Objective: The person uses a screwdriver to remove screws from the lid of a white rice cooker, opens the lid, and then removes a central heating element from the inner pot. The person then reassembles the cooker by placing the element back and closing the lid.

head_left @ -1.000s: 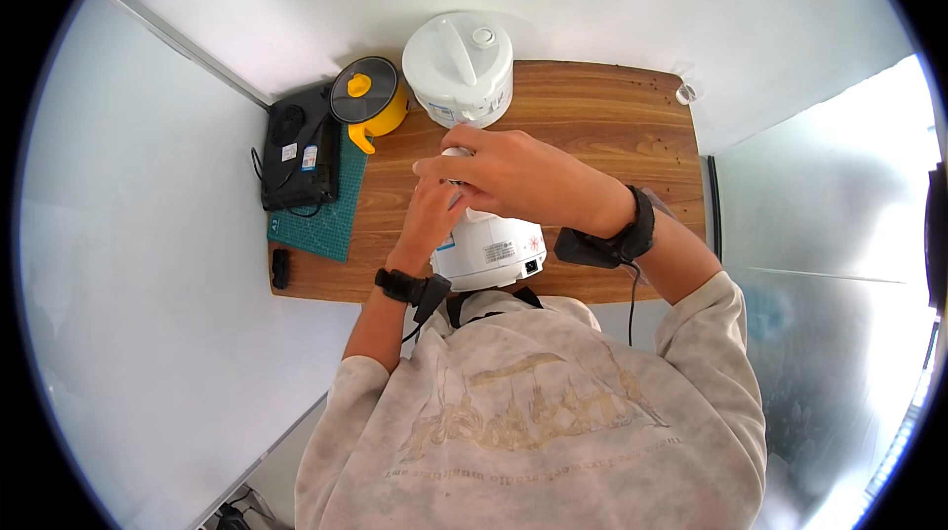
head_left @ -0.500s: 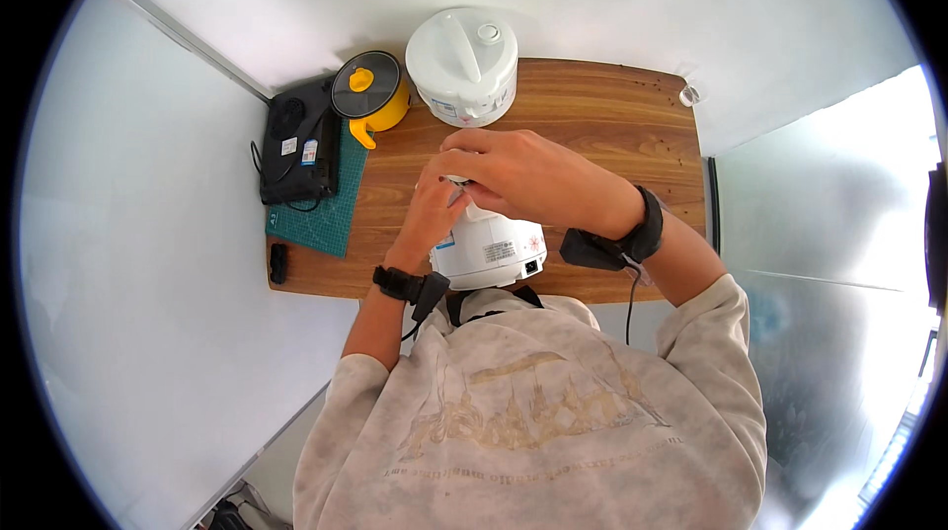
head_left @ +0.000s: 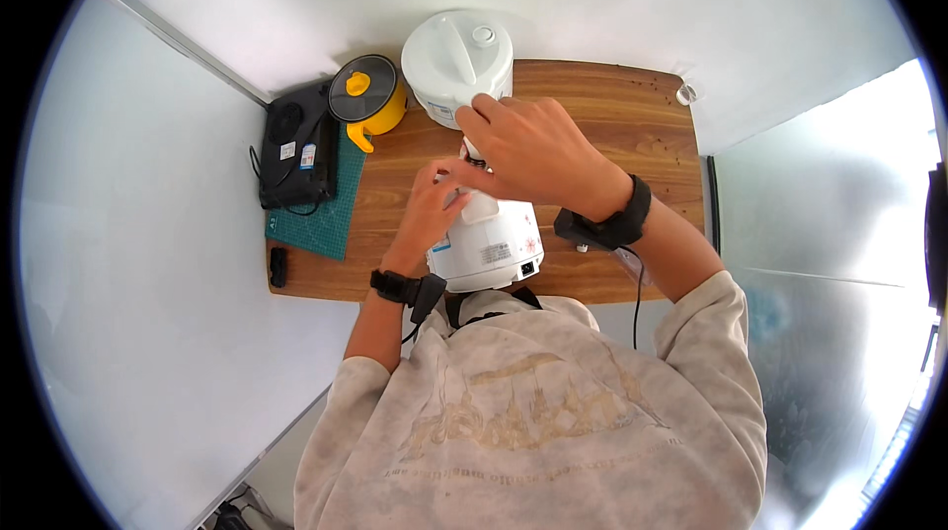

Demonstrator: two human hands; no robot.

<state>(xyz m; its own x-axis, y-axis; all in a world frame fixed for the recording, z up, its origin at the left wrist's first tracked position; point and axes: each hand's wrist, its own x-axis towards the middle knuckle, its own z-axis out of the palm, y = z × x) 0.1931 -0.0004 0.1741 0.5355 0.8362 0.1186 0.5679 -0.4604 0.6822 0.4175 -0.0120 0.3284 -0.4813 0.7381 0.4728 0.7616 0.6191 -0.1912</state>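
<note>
A white rice cooker [head_left: 502, 245] stands close to the table's front edge, its power socket facing me. Above its lid my right hand [head_left: 523, 150] is closed around a small white piece [head_left: 471, 149] with a dark ribbed end; what kind of thing it is does not show. My left hand [head_left: 425, 209] is just left of it, fingers bent and closed over the far side of the cooker's top. Whatever lies between the left fingers is hidden. Behind my hands stands a white round pot [head_left: 456, 61] with a handled lid, partly covered by the right fingers.
A yellow pot [head_left: 380, 118] with a dark lid stands back left. Beside it a black device [head_left: 296, 169] with a cable lies on a green cutting mat [head_left: 331, 224]. A small black object [head_left: 278, 266] sits at the front left. A clear cup [head_left: 686, 93] is at the far right corner.
My right hand has moved up and away from the left hand with the small white piece. My left hand has barely moved. More of the cooker's top shows.
</note>
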